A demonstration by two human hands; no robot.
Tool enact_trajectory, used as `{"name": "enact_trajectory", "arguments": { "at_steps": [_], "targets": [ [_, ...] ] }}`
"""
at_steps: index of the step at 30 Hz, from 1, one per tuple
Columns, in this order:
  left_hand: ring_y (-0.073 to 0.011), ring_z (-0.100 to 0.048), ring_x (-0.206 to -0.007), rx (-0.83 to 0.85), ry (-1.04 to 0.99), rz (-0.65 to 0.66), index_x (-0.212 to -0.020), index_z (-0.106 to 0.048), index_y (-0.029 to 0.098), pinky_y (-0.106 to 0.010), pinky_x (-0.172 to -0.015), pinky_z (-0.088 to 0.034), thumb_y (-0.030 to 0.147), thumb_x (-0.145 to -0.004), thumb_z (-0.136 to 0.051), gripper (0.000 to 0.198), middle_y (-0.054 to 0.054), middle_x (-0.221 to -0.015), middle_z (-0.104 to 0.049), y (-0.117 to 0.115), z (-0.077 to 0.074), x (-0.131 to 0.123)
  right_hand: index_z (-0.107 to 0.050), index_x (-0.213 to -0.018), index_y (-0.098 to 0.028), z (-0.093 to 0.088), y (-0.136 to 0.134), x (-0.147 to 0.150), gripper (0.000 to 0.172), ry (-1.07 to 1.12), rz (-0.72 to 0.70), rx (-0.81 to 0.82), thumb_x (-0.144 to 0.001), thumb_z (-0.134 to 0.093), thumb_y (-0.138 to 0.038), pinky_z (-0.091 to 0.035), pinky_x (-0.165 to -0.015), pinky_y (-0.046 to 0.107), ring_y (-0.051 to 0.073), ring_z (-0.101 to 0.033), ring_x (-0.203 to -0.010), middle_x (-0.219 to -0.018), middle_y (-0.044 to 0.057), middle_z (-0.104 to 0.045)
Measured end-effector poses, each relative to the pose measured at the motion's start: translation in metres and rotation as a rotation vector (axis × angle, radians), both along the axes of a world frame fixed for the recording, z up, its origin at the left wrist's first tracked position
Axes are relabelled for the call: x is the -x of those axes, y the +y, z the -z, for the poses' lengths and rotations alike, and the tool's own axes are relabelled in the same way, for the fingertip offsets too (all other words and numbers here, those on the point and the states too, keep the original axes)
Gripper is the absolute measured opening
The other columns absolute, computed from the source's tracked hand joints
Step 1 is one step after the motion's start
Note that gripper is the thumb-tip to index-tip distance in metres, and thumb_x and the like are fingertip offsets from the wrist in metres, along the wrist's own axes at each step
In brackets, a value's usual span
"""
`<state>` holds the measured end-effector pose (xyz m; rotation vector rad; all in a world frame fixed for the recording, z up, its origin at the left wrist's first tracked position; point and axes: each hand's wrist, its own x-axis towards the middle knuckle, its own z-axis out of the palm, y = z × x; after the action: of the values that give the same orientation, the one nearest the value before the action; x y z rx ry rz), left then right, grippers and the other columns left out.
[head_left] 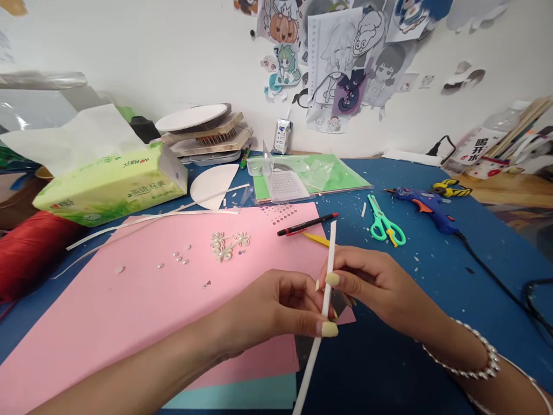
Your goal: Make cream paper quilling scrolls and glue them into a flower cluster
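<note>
A narrow white paper strip (307,372) runs upright and slightly tilted between my two hands, its lower end leaving the view at the bottom. My left hand (283,305) pinches it between thumb and fingers. Just above, my right hand (367,282) pinches the same strip, its top end sticking up past the fingers. Under and left of the hands lies pink paper (151,323). On it rest a curled white ornament with pearls (228,245) and several loose pearl beads (179,258). A black and red pen (306,225) lies just beyond my hands.
Green-handled scissors (382,222) and a blue glue gun (425,207) with a black cord lie to the right. Long white strips (151,218) stretch across the left, near a tissue pack (116,181). A red spool (32,253) stands far left. Green sheets (345,173) lie at the back.
</note>
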<state>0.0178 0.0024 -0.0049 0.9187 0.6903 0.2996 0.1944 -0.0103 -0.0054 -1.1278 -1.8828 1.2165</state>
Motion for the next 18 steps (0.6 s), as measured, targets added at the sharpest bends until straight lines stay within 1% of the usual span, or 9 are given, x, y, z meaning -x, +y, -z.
{"name": "enact_trajectory", "arguments": {
  "at_steps": [5, 8, 11, 14, 16, 18],
  "targets": [
    [-0.0033, -0.046, -0.055, -0.041, 0.026, 0.007, -0.06, -0.053, 0.011, -0.016, -0.058, -0.036, 0.008, -0.063, -0.066, 0.013, 0.007, -0.057, -0.052, -0.0003, 0.0031, 0.0012, -0.057, -0.073, -0.016, -0.0004, -0.0016, 0.0015, 0.021, -0.035, -0.025, -0.03, -0.083, -0.044, -0.029, -0.034, -0.051, 0.019, 0.007, -0.043, -0.057, -0.065, -0.002, -0.049],
    [-0.0041, -0.047, -0.055, -0.032, 0.039, -0.005, -0.059, -0.051, 0.012, -0.017, -0.059, -0.036, 0.009, -0.062, -0.066, 0.015, 0.007, -0.057, -0.052, 0.0001, 0.0037, 0.0018, -0.055, -0.069, -0.017, -0.0003, -0.0013, 0.0017, 0.025, -0.026, -0.032, -0.055, -0.085, -0.041, -0.03, -0.034, -0.05, 0.019, 0.006, -0.042, -0.056, -0.063, -0.002, -0.048],
    [-0.0054, -0.048, -0.058, -0.013, 0.056, 0.01, -0.059, -0.051, 0.013, -0.019, -0.06, -0.036, 0.01, -0.062, -0.065, 0.015, 0.005, -0.061, -0.057, 0.0005, 0.0029, 0.0022, -0.053, -0.067, -0.016, 0.0019, -0.0009, 0.0017, 0.036, -0.003, -0.027, -0.1, -0.087, -0.033, -0.039, -0.033, -0.051, 0.02, 0.007, -0.042, -0.055, -0.062, -0.002, -0.047],
    [-0.0062, -0.048, -0.058, -0.004, 0.08, 0.055, -0.059, -0.051, 0.013, -0.02, -0.059, -0.035, 0.011, -0.062, -0.065, 0.014, 0.004, -0.063, -0.057, 0.0001, 0.0018, 0.0023, -0.051, -0.064, -0.015, 0.0048, -0.0019, 0.0027, 0.044, -0.061, -0.006, -0.167, -0.083, -0.033, -0.051, -0.032, -0.051, 0.022, 0.008, -0.041, -0.056, -0.06, -0.001, -0.046],
    [-0.0062, -0.046, -0.057, -0.013, 0.08, 0.086, -0.06, -0.051, 0.013, -0.02, -0.058, -0.034, 0.011, -0.062, -0.064, 0.014, 0.004, -0.061, -0.053, -0.0004, 0.0013, 0.0021, -0.05, -0.061, -0.015, 0.0058, -0.0031, 0.0039, 0.042, -0.119, -0.044, -0.178, -0.082, -0.037, -0.049, -0.031, -0.051, 0.022, 0.008, -0.041, -0.054, -0.058, -0.002, -0.046],
    [-0.0058, -0.044, -0.056, -0.025, 0.058, 0.104, -0.061, -0.052, 0.013, -0.02, -0.058, -0.034, 0.01, -0.063, -0.064, 0.012, 0.005, -0.06, -0.05, -0.0005, 0.001, 0.0018, -0.05, -0.06, -0.015, 0.0059, -0.0038, 0.005, 0.036, -0.141, -0.101, -0.176, -0.083, -0.041, -0.041, -0.031, -0.051, 0.021, 0.006, -0.041, -0.052, -0.057, -0.003, -0.047]
  ]
}}
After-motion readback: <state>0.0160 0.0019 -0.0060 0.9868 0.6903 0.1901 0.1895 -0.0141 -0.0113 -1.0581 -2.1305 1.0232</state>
